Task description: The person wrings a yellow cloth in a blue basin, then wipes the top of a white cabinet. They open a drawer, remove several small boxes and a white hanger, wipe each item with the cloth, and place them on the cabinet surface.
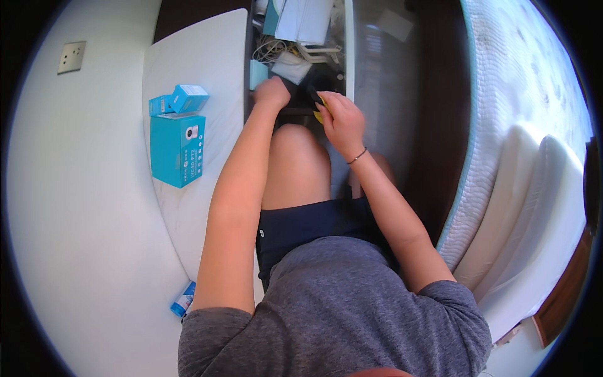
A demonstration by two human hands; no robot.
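Observation:
An open drawer (349, 56) lies before me, holding a bundle of cables (272, 50), a small white packet (292, 67), white papers (304, 21) and a light-blue box (258, 74). My left hand (273, 93) is over the drawer's near left corner, just below the light-blue box; its fingers are bent and partly hidden, so I cannot tell whether it holds anything. At the near right side of the drawer, my right hand (343, 121) grips a black and yellow item (319, 116) between thumb and fingers. What this item is cannot be made out.
To the left, a white marble-patterned tabletop (221, 61) bears a large teal camera box (178, 151) and two smaller blue boxes (189, 98). A blue-and-white container (183, 300) is farther down. A wall socket (71, 57) is at far left; a bed mattress (499, 94) stands right.

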